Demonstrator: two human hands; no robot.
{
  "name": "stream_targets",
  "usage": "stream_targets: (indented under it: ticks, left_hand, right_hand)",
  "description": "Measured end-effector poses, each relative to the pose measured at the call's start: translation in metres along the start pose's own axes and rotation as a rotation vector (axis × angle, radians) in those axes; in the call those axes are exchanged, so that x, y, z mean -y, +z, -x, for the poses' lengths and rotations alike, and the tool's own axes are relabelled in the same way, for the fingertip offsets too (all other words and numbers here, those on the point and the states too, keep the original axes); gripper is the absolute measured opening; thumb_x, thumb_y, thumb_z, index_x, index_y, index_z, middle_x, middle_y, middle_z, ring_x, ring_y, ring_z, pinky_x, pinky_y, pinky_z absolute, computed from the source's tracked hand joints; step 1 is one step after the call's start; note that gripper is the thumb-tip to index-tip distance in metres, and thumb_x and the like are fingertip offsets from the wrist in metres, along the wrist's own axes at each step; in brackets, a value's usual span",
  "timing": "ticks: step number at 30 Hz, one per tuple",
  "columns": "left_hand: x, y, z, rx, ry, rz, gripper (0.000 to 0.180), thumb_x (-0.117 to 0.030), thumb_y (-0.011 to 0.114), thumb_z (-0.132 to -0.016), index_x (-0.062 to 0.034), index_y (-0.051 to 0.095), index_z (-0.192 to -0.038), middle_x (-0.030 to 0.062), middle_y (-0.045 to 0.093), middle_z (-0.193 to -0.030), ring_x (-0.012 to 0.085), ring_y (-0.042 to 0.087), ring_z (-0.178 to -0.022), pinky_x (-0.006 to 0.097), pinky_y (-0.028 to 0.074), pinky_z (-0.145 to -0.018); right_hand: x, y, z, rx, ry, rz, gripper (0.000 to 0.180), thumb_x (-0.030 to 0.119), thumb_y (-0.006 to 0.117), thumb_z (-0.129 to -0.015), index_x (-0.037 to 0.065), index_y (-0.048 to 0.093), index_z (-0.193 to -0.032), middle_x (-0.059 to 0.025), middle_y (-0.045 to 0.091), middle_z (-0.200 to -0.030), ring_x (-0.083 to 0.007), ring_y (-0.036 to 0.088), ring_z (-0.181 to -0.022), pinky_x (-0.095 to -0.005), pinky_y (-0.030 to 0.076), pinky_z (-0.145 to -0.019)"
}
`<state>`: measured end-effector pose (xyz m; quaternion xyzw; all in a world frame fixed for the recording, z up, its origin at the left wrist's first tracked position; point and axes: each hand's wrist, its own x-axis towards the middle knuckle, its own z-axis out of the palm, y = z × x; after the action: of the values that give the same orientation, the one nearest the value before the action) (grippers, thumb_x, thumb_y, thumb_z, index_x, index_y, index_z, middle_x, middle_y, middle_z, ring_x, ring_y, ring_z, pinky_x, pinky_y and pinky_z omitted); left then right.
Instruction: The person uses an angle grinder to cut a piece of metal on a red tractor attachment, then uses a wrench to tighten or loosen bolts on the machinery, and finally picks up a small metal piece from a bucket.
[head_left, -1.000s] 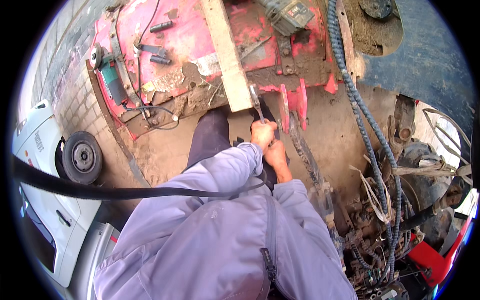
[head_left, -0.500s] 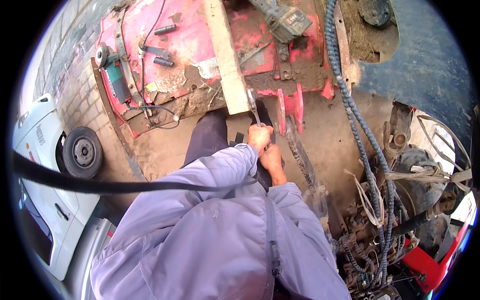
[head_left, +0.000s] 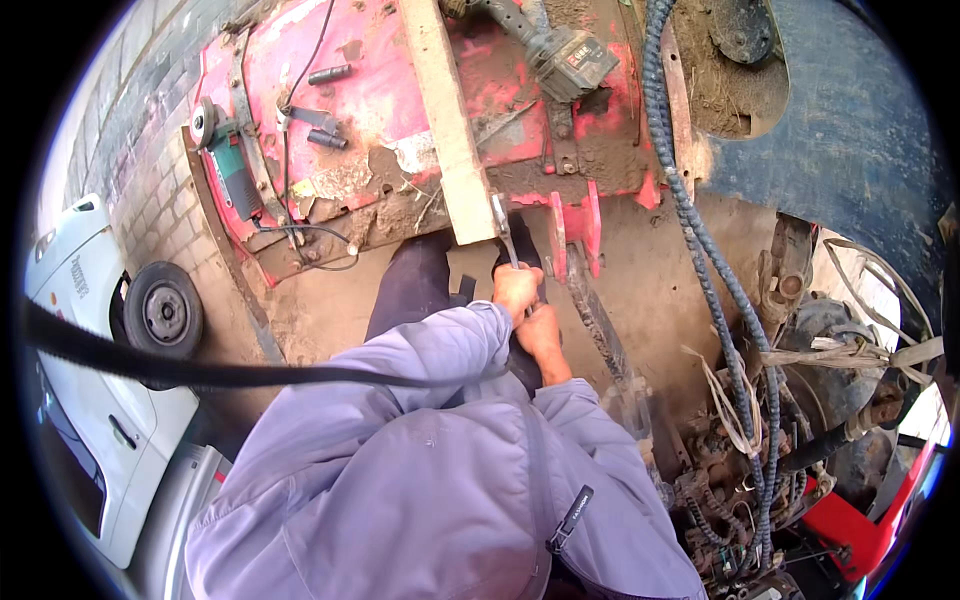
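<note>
My left hand (head_left: pixel 516 289) is closed around the handle of a metal wrench (head_left: pixel 508 235). Just below it, my right hand (head_left: pixel 541 331) is closed too, apparently round the lower end of the same handle, which the fingers hide. The wrench's head lies beside the near end of a wooden beam (head_left: pixel 450 140); what it grips there cannot be made out. The beam rests across a mud-caked red machine panel (head_left: pixel 370 110). Right of the wrench stands a pair of red bracket plates (head_left: pixel 575 235).
On the panel lie an angle grinder (head_left: pixel 232 170) with its cord, a battery-powered tool (head_left: pixel 565 62) and black cylindrical pieces (head_left: pixel 330 74). Dark ribbed hoses (head_left: pixel 690 210) run down the right, past greasy machinery. A white vehicle (head_left: pixel 110 380) and a wheel (head_left: pixel 163 310) are at the left.
The whole scene sits slightly lower in the picture as my head shifts. Both hands stay closed on the wrench. My jacket's zipper pull has swung to the side.
</note>
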<state>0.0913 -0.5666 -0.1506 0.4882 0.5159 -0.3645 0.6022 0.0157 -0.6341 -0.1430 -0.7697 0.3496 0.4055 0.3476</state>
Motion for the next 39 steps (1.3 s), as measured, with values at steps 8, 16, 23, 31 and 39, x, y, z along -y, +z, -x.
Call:
stream_targets:
  ticks: [8, 16, 23, 31, 39]
  left_hand:
    - [0.008, -0.003, 0.007, -0.058, -0.024, -0.03, 0.019, 0.004, 0.061, -0.069, -0.0063, 0.048, -0.06, 0.006, 0.043, -0.048, 0.0179, 0.041, -0.037, 0.037, 0.031, -0.036]
    - [0.042, -0.011, -0.018, -0.077, 0.191, -0.148, 0.015, 0.0, 0.062, -0.07, -0.004, 0.051, -0.061, 0.0042, 0.047, -0.053, 0.0166, 0.046, -0.042, 0.037, 0.031, -0.038]
    - [0.012, -0.019, -0.047, 0.018, 0.403, -0.408, 0.021, -0.007, 0.061, -0.07, -0.0045, 0.048, -0.055, 0.0003, 0.045, -0.052, 0.0112, 0.042, -0.048, 0.036, 0.032, -0.044]
    - [0.015, -0.034, -0.031, 0.11, 0.413, -0.585, 0.015, -0.015, 0.065, -0.071, -0.0008, 0.061, -0.076, 0.0135, 0.064, -0.07, 0.0244, 0.063, -0.067, 0.037, 0.049, -0.062]
    - [-0.011, -0.087, 0.008, 0.438, 0.351, -0.83, 0.045, -0.018, 0.063, -0.075, 0.0053, 0.058, -0.113, 0.0236, 0.067, -0.105, 0.0331, 0.065, -0.103, 0.038, 0.05, -0.091]
  right_hand:
    - [-0.001, 0.0, 0.022, 0.012, -0.005, 0.084, 0.039, 0.028, 0.068, -0.079, -0.005, 0.067, -0.099, -0.028, 0.068, -0.085, -0.0379, 0.069, -0.087, -0.0442, 0.051, -0.073]
    - [0.016, 0.005, 0.035, -0.169, -0.053, 0.088, 0.033, 0.03, 0.07, -0.077, 0.002, 0.069, -0.094, -0.0274, 0.066, -0.082, -0.0445, 0.065, -0.082, -0.0526, 0.051, -0.072]
    - [0.005, 0.043, -0.042, -0.013, -0.189, 0.106, 0.028, 0.028, 0.07, -0.077, 0.004, 0.066, -0.089, -0.0251, 0.067, -0.088, -0.0405, 0.065, -0.092, -0.0465, 0.051, -0.072]
    - [-0.007, 0.038, -0.026, -0.059, -0.175, -0.03, 0.03, 0.029, 0.063, -0.083, 0.004, 0.068, -0.1, -0.0248, 0.068, -0.089, -0.0369, 0.068, -0.089, -0.045, 0.052, -0.072]
    - [-0.014, 0.036, 0.034, -0.049, 0.099, -0.438, 0.004, 0.002, 0.063, -0.074, 0.001, 0.06, -0.071, -0.0003, 0.056, -0.065, -0.0108, 0.051, -0.06, -0.0308, 0.042, -0.055]
